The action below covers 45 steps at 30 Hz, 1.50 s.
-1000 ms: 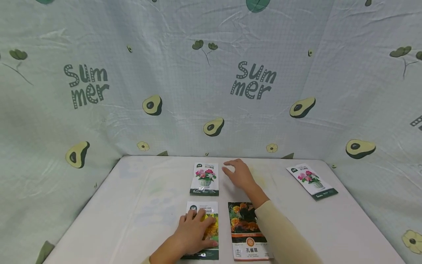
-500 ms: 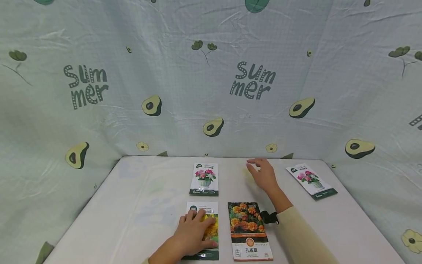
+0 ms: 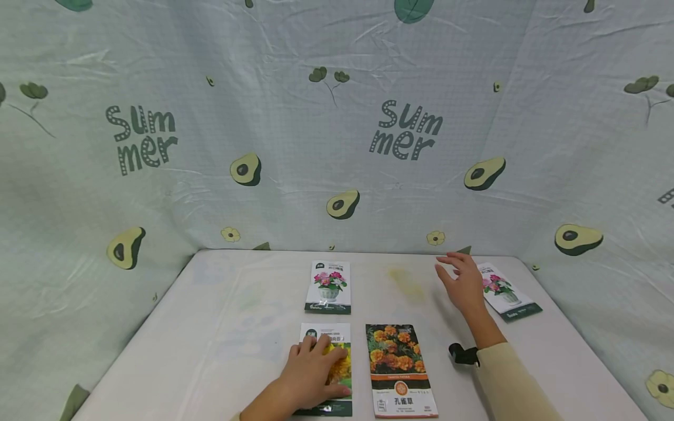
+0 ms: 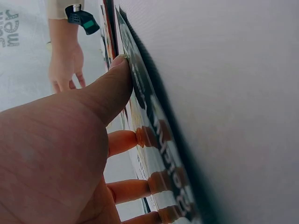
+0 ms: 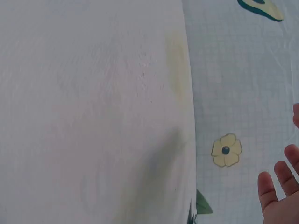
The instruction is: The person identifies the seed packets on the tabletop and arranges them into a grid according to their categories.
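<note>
My left hand point(image 3: 310, 374) rests with spread fingers on a seed packet point(image 3: 337, 334) with yellow flowers, lying at the front middle of the table. In the left wrist view, that hand's thumb and fingertips touch the glossy packet point(image 4: 148, 100). My right hand point(image 3: 463, 286) is raised at the back right, fingers apart and holding nothing. It partly covers a white seed packet point(image 3: 509, 297) with pink flowers, which lies tilted. The right wrist view catches only some fingers of this right hand point(image 5: 280, 198) at its edge.
An orange marigold seed packet point(image 3: 401, 371) lies right of the left hand. Behind the yellow-flower packet is another pink-flower packet point(image 3: 329, 286). The white table point(image 3: 221, 327) backs onto a hanging avocado-print cloth point(image 3: 289, 128). A black device point(image 3: 463, 354) sits at my right wrist.
My right hand has moved right, from beside the back middle packet toward the tilted packet, uncovering the marigold packet. The left hand stays on its packet.
</note>
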### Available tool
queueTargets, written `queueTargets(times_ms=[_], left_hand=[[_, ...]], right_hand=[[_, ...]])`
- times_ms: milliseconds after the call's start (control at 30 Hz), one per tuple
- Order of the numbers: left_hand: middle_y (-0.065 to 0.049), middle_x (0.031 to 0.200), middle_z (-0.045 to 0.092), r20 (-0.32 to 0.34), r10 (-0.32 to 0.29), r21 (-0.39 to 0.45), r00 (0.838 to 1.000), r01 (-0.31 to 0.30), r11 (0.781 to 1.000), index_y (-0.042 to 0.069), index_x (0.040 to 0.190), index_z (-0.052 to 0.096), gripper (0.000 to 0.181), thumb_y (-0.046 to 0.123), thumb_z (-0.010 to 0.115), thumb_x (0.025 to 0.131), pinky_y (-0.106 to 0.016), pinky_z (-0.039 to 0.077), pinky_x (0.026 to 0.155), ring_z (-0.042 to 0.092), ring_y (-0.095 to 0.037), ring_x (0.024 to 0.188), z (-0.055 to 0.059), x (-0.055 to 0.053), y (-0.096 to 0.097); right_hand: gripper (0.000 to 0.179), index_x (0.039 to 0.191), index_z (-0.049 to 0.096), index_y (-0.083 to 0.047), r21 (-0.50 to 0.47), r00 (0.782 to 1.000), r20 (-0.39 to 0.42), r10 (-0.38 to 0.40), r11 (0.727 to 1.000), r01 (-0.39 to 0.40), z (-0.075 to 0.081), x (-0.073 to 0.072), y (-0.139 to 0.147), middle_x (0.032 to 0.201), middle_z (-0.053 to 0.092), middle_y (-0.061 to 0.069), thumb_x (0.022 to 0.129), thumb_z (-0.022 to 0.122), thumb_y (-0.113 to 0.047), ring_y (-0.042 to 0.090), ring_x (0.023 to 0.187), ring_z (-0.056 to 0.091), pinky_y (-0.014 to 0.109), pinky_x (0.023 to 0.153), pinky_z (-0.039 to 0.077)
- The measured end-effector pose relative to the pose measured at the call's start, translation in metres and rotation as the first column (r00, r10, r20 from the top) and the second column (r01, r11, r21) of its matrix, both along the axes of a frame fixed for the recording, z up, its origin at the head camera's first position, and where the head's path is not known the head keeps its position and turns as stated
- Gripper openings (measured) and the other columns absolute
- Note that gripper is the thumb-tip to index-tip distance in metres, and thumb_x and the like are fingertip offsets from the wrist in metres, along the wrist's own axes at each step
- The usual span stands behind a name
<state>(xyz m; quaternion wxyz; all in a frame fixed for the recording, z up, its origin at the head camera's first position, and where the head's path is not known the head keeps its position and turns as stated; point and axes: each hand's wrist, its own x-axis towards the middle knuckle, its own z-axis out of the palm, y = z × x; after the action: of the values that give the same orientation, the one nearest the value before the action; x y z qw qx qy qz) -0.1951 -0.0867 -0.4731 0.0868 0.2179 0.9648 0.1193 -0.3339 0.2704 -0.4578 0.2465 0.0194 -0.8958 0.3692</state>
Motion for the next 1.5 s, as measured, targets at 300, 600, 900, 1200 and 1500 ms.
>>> queueTargets(times_ms=[300,600,900,1200,1500], left_hand=[[-0.008,0.137,0.052,0.007,0.006,-0.006,1.000,-0.006,1.000,0.036,0.135,0.062,0.065,0.071,0.071,0.080,-0.059,0.040,0.095,0.046,-0.036,0.121,-0.002,-0.001,0.002],[-0.007,0.138,0.051,0.020,0.005,-0.006,1.000,-0.005,1.000,0.036,0.136,0.061,0.066,0.071,0.071,0.081,-0.059,0.039,0.095,0.046,-0.036,0.121,0.001,-0.002,0.000],[-0.007,0.138,0.051,0.024,0.002,-0.010,1.000,-0.002,1.000,0.037,0.137,0.060,0.067,0.071,0.071,0.081,-0.059,0.039,0.095,0.045,-0.036,0.121,0.000,-0.002,0.000],[-0.007,0.139,0.051,0.020,0.000,-0.013,1.000,0.001,1.000,0.036,0.138,0.060,0.068,0.072,0.070,0.081,-0.059,0.040,0.095,0.045,-0.036,0.122,-0.001,-0.001,0.000],[-0.007,0.139,0.050,0.023,0.003,-0.013,1.000,-0.003,1.000,0.038,0.137,0.060,0.067,0.072,0.071,0.080,-0.059,0.040,0.095,0.044,-0.036,0.122,-0.001,0.000,0.001]], right_hand=[[0.036,0.132,0.067,0.000,0.069,0.998,0.021,-0.053,0.996,0.052,-0.005,0.007,0.041,0.152,0.045,0.025,0.102,0.065,-0.020,0.048,0.138,0.042,0.061,0.103,0.045],[0.034,0.130,0.067,0.001,0.076,0.989,0.045,-0.141,0.988,0.137,-0.003,0.011,0.061,0.153,0.044,0.026,0.104,0.061,-0.019,0.051,0.140,0.038,0.064,0.107,0.042],[0.038,0.133,0.065,0.001,0.137,0.975,0.122,-0.187,0.976,0.170,-0.007,0.012,0.085,0.156,0.039,0.029,0.105,0.059,-0.024,0.055,0.142,0.033,0.068,0.113,0.031],[0.043,0.136,0.060,0.002,0.185,0.948,0.234,-0.217,0.967,0.176,-0.012,0.008,0.109,0.158,0.031,0.031,0.106,0.056,-0.029,0.057,0.144,0.028,0.069,0.113,0.030],[0.046,0.140,0.056,0.002,0.267,0.930,0.321,-0.181,0.959,0.095,-0.012,0.003,0.123,0.157,0.027,0.036,0.105,0.057,-0.027,0.061,0.142,0.025,0.072,0.111,0.028]])
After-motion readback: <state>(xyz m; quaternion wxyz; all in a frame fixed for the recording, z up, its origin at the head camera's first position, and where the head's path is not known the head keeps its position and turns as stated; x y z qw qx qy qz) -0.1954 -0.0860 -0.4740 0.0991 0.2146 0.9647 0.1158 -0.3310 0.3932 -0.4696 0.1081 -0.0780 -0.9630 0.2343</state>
